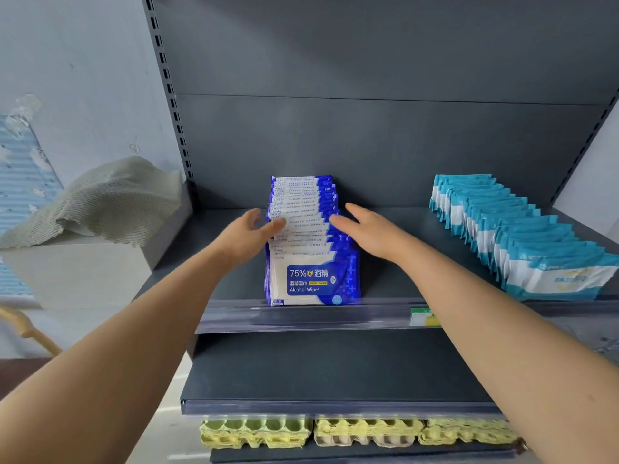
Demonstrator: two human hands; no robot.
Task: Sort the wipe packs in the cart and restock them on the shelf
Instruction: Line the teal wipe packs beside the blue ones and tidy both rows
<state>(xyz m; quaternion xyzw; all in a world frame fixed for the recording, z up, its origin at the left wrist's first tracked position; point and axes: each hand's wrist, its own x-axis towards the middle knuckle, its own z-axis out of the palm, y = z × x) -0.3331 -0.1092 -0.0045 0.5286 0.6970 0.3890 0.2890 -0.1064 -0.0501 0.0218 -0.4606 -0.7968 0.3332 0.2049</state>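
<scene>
Hands flanking blue alcohol wipe packs [310, 242] on shelf [234, 283]
Left hand [249, 237] and right hand [370, 229], fingers straight, are pressing the row's sides.

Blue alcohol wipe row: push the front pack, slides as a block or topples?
Probably fans rather than moving as a block: the blue alcohol wipe packs are separate thin pouches leaning on each other. Glossy film suggests they slide easily on the shelf. Likely soft and light; the left hand and right hand flanking the row should steady it.
</scene>
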